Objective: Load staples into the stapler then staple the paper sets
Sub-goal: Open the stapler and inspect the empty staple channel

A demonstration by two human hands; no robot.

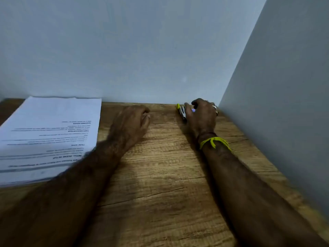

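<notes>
We are curling our right hand around the small stapler, yellow-tipped, silver and black; our left hand is lying relaxed, holding nothing.

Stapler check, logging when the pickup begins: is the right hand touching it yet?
Touching. The head view shows the right hand curled over the stapler, thumb against its side.

1. The table is brown wood with dark grain lines and thin cracks. It looks matt.
2. The papers, at the table's far left, are smooth white sheets with blurry black print.
3. The stapler, at the table's far right, looks like shiny plastic and metal with a yellow tip.
4. The walls behind and right of the table are plain, smooth and matt.
5. A yellow thread and a shiny metal ring show above the table.
</notes>
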